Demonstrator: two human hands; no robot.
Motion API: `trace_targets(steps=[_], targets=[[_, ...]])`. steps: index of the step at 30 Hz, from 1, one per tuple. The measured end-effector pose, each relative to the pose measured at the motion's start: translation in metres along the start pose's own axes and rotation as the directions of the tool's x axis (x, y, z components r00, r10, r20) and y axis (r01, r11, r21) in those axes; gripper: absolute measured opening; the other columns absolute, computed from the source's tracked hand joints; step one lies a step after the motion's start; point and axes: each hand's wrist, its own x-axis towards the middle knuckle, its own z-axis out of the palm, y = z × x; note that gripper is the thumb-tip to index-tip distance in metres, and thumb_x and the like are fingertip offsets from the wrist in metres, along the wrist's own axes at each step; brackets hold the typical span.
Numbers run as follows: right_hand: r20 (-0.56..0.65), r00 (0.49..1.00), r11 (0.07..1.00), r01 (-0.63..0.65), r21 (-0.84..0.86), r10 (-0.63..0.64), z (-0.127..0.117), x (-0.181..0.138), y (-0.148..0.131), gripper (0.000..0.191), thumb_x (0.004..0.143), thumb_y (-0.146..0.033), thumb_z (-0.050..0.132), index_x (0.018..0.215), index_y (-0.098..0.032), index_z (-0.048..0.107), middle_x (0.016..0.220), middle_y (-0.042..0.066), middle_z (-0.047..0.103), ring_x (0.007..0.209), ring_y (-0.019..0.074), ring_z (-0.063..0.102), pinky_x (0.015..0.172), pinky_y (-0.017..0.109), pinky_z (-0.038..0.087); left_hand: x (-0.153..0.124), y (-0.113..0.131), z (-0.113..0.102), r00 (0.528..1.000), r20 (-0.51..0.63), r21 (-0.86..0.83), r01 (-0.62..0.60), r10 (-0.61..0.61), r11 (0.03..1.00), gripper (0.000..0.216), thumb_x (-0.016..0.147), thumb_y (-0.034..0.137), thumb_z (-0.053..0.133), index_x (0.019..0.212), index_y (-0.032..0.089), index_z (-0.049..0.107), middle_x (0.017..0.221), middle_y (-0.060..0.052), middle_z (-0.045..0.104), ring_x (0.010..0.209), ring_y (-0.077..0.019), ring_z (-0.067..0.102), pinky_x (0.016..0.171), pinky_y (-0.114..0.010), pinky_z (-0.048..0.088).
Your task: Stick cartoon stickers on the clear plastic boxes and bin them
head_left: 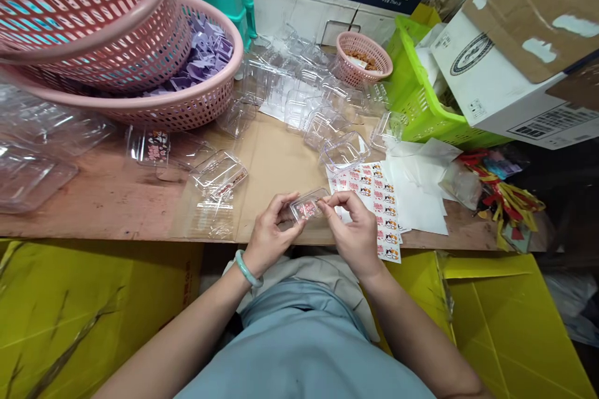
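A small clear plastic box (307, 204) with a pink sticker on it is held between both hands near the table's front edge. My left hand (270, 234), with a green bangle on the wrist, grips its left end. My right hand (354, 232) pinches its right end with fingertips pressed on the lid. A sticker sheet (380, 199) of small cat pictures lies flat under and just right of my right hand. More clear boxes (344, 151) lie scattered behind.
Stacked pink baskets (140, 43) with purple pieces stand at back left, a small pink basket (364, 57) and green basket (412, 100) at back right. White paper sheets (416, 190), cardboard cartons (510, 56) and yellow boxes (491, 318) surround the wooden table (107, 196).
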Motion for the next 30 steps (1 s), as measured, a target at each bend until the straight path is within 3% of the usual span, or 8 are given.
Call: trace_targets(steps=[4, 6, 13, 18, 21, 24, 27, 30], targets=[[0.026, 0.936, 0.929, 0.351, -0.118, -0.351, 0.004, -0.009, -0.007, 0.015, 0.086, -0.010, 0.059, 0.091, -0.024, 0.058, 0.087, 0.005, 0.073, 0.079, 0.0189, 0.068, 0.074, 0.034, 0.054, 0.000, -0.004, 0.003, 0.996, -0.062, 0.090, -0.057, 0.063, 0.994, 0.040, 0.081, 0.022, 0.064, 0.120, 0.020, 0.055, 0.113, -0.007, 0.067, 0.099, -0.0177, 0.069, 0.086, -0.031, 0.058], [0.040, 0.895, 0.888, 0.445, -0.117, -0.444, 0.006, -0.012, -0.007, 0.023, 0.084, -0.006, 0.059, 0.096, -0.025, 0.058, 0.090, 0.006, 0.074, 0.082, 0.0193, 0.070, 0.074, 0.035, 0.057, -0.001, -0.005, 0.005, 0.993, -0.080, 0.114, -0.075, 0.084, 0.991, 0.040, 0.080, 0.020, 0.063, 0.119, 0.020, 0.056, 0.112, -0.007, 0.068, 0.098, -0.0173, 0.069, 0.085, -0.029, 0.058], [0.002, 0.849, 0.848, 0.528, -0.040, -0.528, 0.005, -0.018, 0.001, 0.034, 0.080, -0.001, 0.064, 0.103, -0.026, 0.061, 0.098, 0.004, 0.076, 0.089, 0.0191, 0.073, 0.086, 0.039, 0.061, -0.002, -0.007, 0.004, 0.986, -0.078, 0.172, -0.133, 0.148, 0.976, 0.042, 0.078, 0.017, 0.065, 0.119, 0.021, 0.057, 0.113, -0.006, 0.067, 0.093, -0.0149, 0.068, 0.082, -0.027, 0.057], [0.030, 0.809, 0.808, 0.588, -0.040, -0.587, -0.009, -0.022, -0.015, 0.034, 0.079, -0.001, 0.064, 0.102, -0.026, 0.061, 0.100, 0.004, 0.076, 0.091, 0.0202, 0.073, 0.082, 0.039, 0.064, -0.002, -0.009, 0.004, 0.986, -0.095, 0.165, -0.118, 0.135, 0.979, 0.040, 0.077, 0.021, 0.067, 0.117, 0.022, 0.059, 0.112, -0.006, 0.068, 0.095, -0.0166, 0.068, 0.081, -0.028, 0.058], [-0.146, 0.898, 0.907, 0.420, 0.011, -0.414, -0.015, -0.015, -0.027, 0.027, 0.080, -0.005, 0.066, 0.096, -0.026, 0.060, 0.093, 0.003, 0.075, 0.085, 0.0191, 0.073, 0.074, 0.036, 0.064, -0.001, -0.009, 0.005, 0.986, -0.098, 0.173, -0.114, 0.132, 0.978, 0.041, 0.077, 0.021, 0.067, 0.117, 0.022, 0.059, 0.111, -0.006, 0.067, 0.093, -0.0164, 0.069, 0.081, -0.028, 0.059], [-0.225, 0.974, 0.975, 0.054, 0.217, -0.003, -0.010, -0.001, -0.025, 0.013, 0.082, -0.017, 0.069, 0.081, -0.023, 0.057, 0.073, -0.001, 0.070, 0.067, 0.0156, 0.071, 0.063, 0.030, 0.060, -0.001, -0.009, 0.004, 0.985, -0.085, 0.195, -0.132, 0.151, 0.972, 0.040, 0.079, 0.021, 0.066, 0.118, 0.021, 0.057, 0.111, -0.006, 0.067, 0.098, -0.0177, 0.068, 0.083, -0.030, 0.059], [-0.089, 0.956, 0.893, -0.225, 0.390, 0.280, -0.002, 0.007, -0.014, 0.022, 0.079, -0.030, 0.074, 0.074, -0.020, 0.055, 0.065, -0.003, 0.066, 0.059, 0.0143, 0.069, 0.059, 0.026, 0.058, -0.004, -0.009, 0.002, 0.981, -0.048, 0.198, -0.173, 0.186, 0.965, 0.047, 0.077, 0.027, 0.072, 0.120, 0.021, 0.054, 0.115, -0.008, 0.065, 0.107, -0.0206, 0.066, 0.088, -0.033, 0.058], [-0.041, 0.931, 0.831, -0.304, 0.465, 0.363, 0.005, 0.006, -0.008, 0.027, 0.074, -0.034, 0.077, 0.073, -0.020, 0.054, 0.064, -0.003, 0.066, 0.060, 0.0140, 0.069, 0.058, 0.025, 0.057, -0.006, -0.008, -0.001, 0.981, -0.002, 0.179, -0.193, 0.196, 0.965, 0.061, 0.070, 0.034, 0.080, 0.123, 0.021, 0.053, 0.120, -0.010, 0.064, 0.112, -0.0229, 0.064, 0.093, -0.037, 0.057]])
